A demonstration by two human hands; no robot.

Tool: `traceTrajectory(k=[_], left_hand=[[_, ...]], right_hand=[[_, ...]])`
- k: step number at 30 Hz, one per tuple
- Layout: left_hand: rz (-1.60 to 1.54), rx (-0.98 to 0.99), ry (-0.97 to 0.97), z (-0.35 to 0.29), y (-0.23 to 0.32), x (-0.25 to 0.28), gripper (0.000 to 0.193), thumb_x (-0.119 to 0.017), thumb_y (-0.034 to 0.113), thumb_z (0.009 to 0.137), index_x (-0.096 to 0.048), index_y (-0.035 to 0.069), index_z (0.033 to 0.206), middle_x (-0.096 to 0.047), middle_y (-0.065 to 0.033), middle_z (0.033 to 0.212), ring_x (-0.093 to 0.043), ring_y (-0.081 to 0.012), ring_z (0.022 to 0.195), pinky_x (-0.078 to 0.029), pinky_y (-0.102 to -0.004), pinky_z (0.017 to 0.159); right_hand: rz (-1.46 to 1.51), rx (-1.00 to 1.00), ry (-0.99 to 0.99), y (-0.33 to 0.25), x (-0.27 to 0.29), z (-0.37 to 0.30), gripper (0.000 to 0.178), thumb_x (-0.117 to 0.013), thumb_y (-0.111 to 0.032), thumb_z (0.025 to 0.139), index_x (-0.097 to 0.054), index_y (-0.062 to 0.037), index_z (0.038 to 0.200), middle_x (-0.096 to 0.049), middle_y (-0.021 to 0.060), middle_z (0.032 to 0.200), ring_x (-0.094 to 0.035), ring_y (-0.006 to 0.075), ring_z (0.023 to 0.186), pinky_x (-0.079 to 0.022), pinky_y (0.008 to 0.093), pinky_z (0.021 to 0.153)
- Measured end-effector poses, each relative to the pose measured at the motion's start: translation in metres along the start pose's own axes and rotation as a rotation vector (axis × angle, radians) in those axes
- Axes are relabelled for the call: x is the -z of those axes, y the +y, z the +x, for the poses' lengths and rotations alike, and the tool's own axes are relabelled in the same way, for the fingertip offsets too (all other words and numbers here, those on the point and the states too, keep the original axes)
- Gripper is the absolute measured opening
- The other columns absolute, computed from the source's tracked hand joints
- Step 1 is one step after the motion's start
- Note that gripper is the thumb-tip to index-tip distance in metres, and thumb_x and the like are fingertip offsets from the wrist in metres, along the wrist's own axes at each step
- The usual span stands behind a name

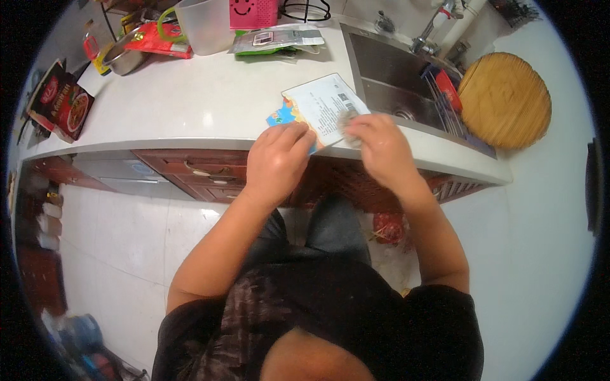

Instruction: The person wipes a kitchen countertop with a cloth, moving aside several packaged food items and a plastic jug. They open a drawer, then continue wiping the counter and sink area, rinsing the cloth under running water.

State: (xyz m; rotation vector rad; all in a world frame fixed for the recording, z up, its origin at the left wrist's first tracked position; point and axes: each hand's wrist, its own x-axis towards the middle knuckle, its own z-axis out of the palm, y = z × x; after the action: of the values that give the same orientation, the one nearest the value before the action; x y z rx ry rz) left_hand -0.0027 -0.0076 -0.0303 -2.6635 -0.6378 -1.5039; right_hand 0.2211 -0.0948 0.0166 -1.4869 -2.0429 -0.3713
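A flat packet (321,105) with a white printed back and a blue and yellow edge lies aslant at the counter's front edge, left of the sink. My left hand (277,159) is closed on its near left edge, with the fingers curled over the rim. My right hand (383,147) pinches a small greyish crumpled thing (347,124) against the packet's right side. What that greyish thing is, I cannot make out. Part of the packet's near edge is hidden by my hands.
A metal sink (387,70) with a tap (426,44) is at the right. A round wooden board (505,100) leans on the wall. Toward the back stand a clear jug (204,28), flat packages (277,39) and a metal bowl (126,58). A dark food package (61,101) stands far left.
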Motion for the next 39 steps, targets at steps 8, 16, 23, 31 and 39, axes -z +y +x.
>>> traceTrajectory(k=[8,16,23,31,39], left_hand=[[0.002,0.021,0.005,0.0,-0.001,0.0,0.037,-0.073,0.001,0.067,-0.069,0.006,0.103,-0.069,-0.0077,0.107,-0.066,-0.0286,0.097,-0.054,-0.041,0.082],[-0.034,0.006,0.001,0.001,0.0,-0.001,0.039,-0.074,0.001,0.066,-0.069,0.006,0.105,-0.068,-0.009,0.108,-0.066,-0.0294,0.097,-0.054,-0.0415,0.082],[-0.154,0.074,-0.098,-0.004,0.006,0.022,0.065,-0.078,0.008,0.072,-0.057,0.003,0.134,-0.063,-0.0174,0.129,-0.06,-0.0365,0.119,-0.048,-0.0471,0.102],[-0.614,0.357,-0.246,0.047,-0.049,0.063,0.056,-0.044,0.009,0.091,-0.045,0.001,0.147,-0.064,-0.0198,0.134,-0.06,-0.0309,0.126,-0.04,-0.0417,0.113],[-0.649,0.438,-0.484,0.054,-0.08,0.051,0.052,-0.04,0.018,0.101,-0.04,0.003,0.151,-0.067,-0.0212,0.124,-0.064,-0.0243,0.116,-0.046,-0.0367,0.105]], right_hand=[[-0.041,0.001,0.144,-0.018,0.009,0.015,0.024,-0.058,0.003,0.077,-0.072,-0.0072,0.093,-0.066,0.0103,0.1,-0.06,0.0328,0.094,-0.051,0.0439,0.085],[-0.25,-0.329,-0.031,0.059,0.022,-0.011,0.026,-0.055,-0.001,0.081,-0.073,-0.0024,0.101,-0.067,0.0159,0.103,-0.06,0.0358,0.098,-0.049,0.0446,0.09],[0.151,-0.279,0.223,-0.001,0.014,0.02,0.027,-0.056,0.001,0.083,-0.072,-0.0003,0.105,-0.067,0.0155,0.105,-0.065,0.0319,0.097,-0.051,0.0376,0.087],[0.409,-0.137,0.106,-0.031,-0.01,0.048,0.028,-0.056,0.001,0.083,-0.071,0.0001,0.106,-0.069,0.0165,0.109,-0.067,0.0318,0.1,-0.053,0.0379,0.09],[0.299,0.126,-0.134,-0.044,-0.053,0.071,0.033,-0.057,-0.003,0.078,-0.072,-0.0022,0.107,-0.069,0.0143,0.115,-0.061,0.0355,0.107,-0.05,0.044,0.097]])
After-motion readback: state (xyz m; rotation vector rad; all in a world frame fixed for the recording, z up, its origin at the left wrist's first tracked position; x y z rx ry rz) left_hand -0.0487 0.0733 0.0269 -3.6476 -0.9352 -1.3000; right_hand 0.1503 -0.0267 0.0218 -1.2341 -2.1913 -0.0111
